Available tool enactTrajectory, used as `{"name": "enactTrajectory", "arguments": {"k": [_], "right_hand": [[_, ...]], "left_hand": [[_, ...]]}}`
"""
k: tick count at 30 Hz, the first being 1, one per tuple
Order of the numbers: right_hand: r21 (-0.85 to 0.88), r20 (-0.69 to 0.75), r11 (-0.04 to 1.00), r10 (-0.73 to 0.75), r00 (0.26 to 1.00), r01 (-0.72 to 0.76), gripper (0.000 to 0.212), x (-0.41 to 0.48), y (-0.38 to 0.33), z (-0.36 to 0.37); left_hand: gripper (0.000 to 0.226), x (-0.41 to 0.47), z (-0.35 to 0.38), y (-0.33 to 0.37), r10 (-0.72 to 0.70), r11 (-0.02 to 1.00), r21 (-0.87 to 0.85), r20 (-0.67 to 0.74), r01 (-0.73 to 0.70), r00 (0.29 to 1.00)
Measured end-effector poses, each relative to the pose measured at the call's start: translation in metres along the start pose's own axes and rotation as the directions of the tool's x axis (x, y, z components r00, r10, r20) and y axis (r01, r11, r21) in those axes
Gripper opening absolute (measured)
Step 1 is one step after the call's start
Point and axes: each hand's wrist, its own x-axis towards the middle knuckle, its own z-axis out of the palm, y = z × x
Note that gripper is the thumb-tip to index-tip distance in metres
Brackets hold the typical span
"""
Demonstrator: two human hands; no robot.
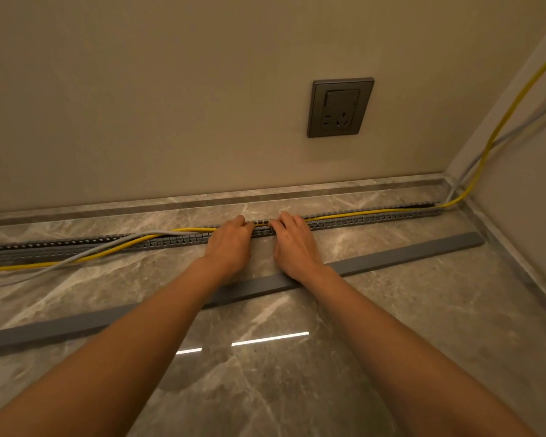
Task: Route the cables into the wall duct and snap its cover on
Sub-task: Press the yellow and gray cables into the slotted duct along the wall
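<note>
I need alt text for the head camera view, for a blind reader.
Left hand and right hand press a yellow cable into a slotted grey duct on a marble floor; its flat grey cover strip lies loose nearby.

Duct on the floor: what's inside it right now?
Right of the hands, the yellow cable lies inside the duct. Left, both cables leave it. The hands hide the middle.

Hands (262,244) press cables (344,213) into duct (375,219).

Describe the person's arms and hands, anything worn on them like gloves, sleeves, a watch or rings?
Both forearms are bare right up to the frame's bottom edge; no sleeves show. The left hand and right hand wear no gloves, and no watch, bracelet or ring is visible on either wrist or on the fingers that show.
</note>
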Motion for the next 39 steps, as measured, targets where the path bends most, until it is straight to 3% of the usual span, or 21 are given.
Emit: {"name": "enactTrajectory", "arguments": {"k": [3,6,9,14,22,28,33,39], "right_hand": [[-0.016,0.053,1.000,0.028,0.998,-0.027,0.040,0.004,-0.001,-0.004],[0.010,0.098,0.999,0.049,0.994,-0.050,0.040,0.010,-0.002,-0.012],[0.039,0.094,0.997,0.062,0.994,-0.066,0.039,0.010,-0.005,-0.014],[0.125,0.015,0.989,0.081,0.997,-0.082,0.033,0.012,-0.032,-0.010],[0.209,0.083,0.977,0.027,0.996,-0.043,0.038,0.022,-0.095,0.012],[0.231,0.077,0.970,0.053,0.996,-0.069,0.041,0.036,-0.147,0.034],[0.229,0.038,0.966,0.111,0.993,-0.117,0.030,0.047,-0.185,0.052],[0.236,-0.021,0.940,0.256,0.966,-0.244,0.020,0.052,-0.198,0.059]], "left_hand": [[0.046,-0.002,0.002,0.001,0.018,1.000,-0.008,0.054,-0.018,0.998],[0.038,-0.002,-0.003,-0.003,-0.015,0.977,-0.212,0.031,0.021,0.999],[0.036,-0.005,-0.016,-0.015,-0.149,0.923,-0.367,-0.066,0.115,0.987],[0.031,-0.017,-0.026,-0.049,-0.276,0.916,-0.326,-0.087,0.234,0.957],[0.028,-0.038,-0.030,-0.118,-0.400,0.900,-0.244,-0.132,0.362,0.907],[0.024,-0.049,-0.036,-0.172,-0.330,0.926,-0.196,-0.009,0.322,0.944],[0.025,-0.054,-0.036,-0.208,-0.225,0.956,-0.183,0.048,0.230,0.973],[0.014,-0.048,-0.033,-0.236,0.059,0.979,-0.193,-0.009,-0.060,0.998]]}}
